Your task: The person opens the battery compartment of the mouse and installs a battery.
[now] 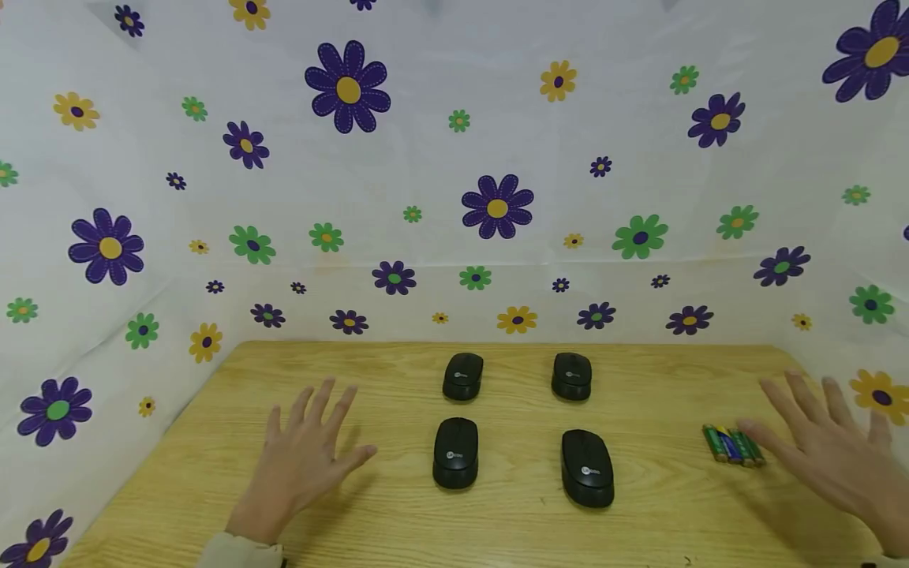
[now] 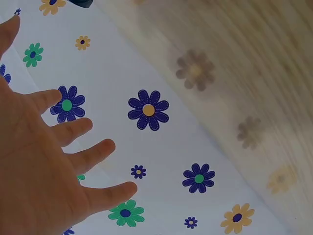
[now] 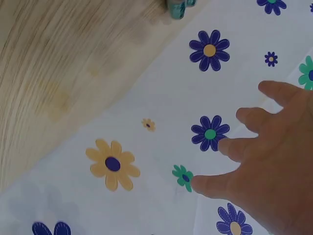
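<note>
My left hand [image 1: 301, 454] hovers over the left part of the table, fingers spread, holding nothing. Over at the right, my right hand [image 1: 831, 446] is spread in the same way, its thumb close to a row of several batteries [image 1: 733, 446], green ones and a blue one. Between the hands sit black computer mice: a near left mouse [image 1: 456, 451], a near right mouse [image 1: 587, 467], a far left mouse [image 1: 463, 376] and a far right mouse [image 1: 571, 376]. In the right wrist view, part of the batteries [image 3: 177, 8] shows at the top edge.
The light wooden table [image 1: 355, 513] carries all of these. A white sheet with printed flowers [image 1: 426, 158] hangs behind it and along both sides, meeting the table's back and side edges.
</note>
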Motion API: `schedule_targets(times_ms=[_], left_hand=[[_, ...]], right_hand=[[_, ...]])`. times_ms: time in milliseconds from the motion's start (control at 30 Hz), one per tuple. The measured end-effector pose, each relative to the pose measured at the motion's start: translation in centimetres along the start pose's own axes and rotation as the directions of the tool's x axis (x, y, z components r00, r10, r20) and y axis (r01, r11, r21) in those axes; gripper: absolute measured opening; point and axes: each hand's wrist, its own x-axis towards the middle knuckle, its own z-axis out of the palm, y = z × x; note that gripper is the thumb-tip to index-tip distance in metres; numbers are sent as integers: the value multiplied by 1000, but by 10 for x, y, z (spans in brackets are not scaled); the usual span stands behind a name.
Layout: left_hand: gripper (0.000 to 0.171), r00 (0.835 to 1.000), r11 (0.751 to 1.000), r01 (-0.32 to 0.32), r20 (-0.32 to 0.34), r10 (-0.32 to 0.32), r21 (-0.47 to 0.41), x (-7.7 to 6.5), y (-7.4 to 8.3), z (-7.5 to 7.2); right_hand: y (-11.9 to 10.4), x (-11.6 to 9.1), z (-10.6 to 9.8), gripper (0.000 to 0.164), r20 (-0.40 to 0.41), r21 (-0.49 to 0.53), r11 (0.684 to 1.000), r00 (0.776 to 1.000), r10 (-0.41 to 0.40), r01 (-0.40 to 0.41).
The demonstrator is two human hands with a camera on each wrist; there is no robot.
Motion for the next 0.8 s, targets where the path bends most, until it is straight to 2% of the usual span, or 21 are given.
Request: schedule_targets(times_ms=[133,267,367,567,800], left_hand=[[82,1000,1000,-23,-13,23,-10,4,5,-3],[77,998,998,-50,-33,49,-32,7,12,-7],[69,996,995,-72,-59,68,-63,9,17,-9],[59,990,987,-102,-108,89,-124,14,31,-11],[52,985,969,-124,-146,93,-216,19,47,-11]], right_hand=[[-3,4,1,86,-83,8,999,995,-52,52],[-8,8,-1,65,-187,17,993,976,-113,118],[-11,10,-3,51,-229,32,990,965,-129,140],[-18,12,-8,34,-229,95,980,962,-149,175],[-29,16,-10,27,-192,225,959,973,-130,172]])
